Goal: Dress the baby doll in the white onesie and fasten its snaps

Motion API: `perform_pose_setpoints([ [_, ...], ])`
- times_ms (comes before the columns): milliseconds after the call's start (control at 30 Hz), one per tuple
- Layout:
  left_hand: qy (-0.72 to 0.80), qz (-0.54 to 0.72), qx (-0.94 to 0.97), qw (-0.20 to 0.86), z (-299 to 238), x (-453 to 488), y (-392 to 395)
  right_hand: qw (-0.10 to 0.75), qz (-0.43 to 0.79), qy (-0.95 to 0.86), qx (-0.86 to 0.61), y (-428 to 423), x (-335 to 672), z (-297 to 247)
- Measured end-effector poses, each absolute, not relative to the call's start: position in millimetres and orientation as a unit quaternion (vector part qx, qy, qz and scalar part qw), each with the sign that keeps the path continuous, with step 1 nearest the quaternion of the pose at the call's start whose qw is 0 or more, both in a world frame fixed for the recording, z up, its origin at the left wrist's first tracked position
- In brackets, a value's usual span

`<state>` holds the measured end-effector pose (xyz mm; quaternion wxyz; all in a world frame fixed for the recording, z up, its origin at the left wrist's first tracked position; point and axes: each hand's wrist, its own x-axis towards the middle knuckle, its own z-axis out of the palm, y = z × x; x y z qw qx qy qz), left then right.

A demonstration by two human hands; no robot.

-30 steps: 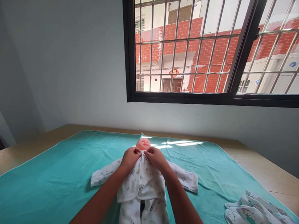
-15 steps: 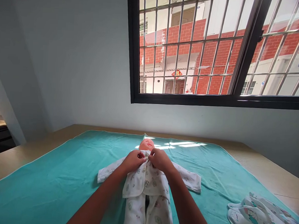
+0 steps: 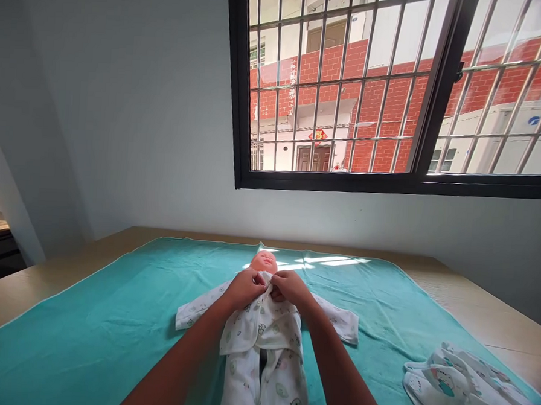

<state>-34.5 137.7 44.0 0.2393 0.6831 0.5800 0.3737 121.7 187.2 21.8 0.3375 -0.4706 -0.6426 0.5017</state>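
A baby doll lies on its back, head toward the window, dressed in a white printed jacket and matching trousers. The jacket's sleeves spread out to both sides. At the collar, my left hand pinches the jacket's front edge on the left. Just across from it, my right hand grips the other edge near the neck, fingers closed on the cloth. Any fastener between the fingertips is too small or hidden to make out. Below the hands the jacket's front flaps lie over the trousers' top.
A turquoise cloth covers most of the wooden table. Folded white printed clothing lies at the right front. Behind the table are a grey wall and a barred window. Sunlight patches fall near the doll's head.
Both hands stay at the collar, with slight shifts of the fingers and the cloth edges drawn a little upward. The view has turned slightly to the right.
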Motion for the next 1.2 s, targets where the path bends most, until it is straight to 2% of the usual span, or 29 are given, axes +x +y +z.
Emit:
perform_pose_setpoints([
  [433, 0.613, 0.4, 0.628, 0.265, 52, -25, 138, 0.369, 0.597, -0.614, -0.361, 181, 136, 15],
  [900, 0.623, 0.413, 0.617, 0.249, 50, -23, 134, 0.382, 0.482, -0.68, -0.399, 186, 127, 6],
  [1200, 0.602, 0.486, 0.561, 0.293, 38, -22, 135, 0.351, 0.49, -0.69, -0.402, 182, 130, 12],
])
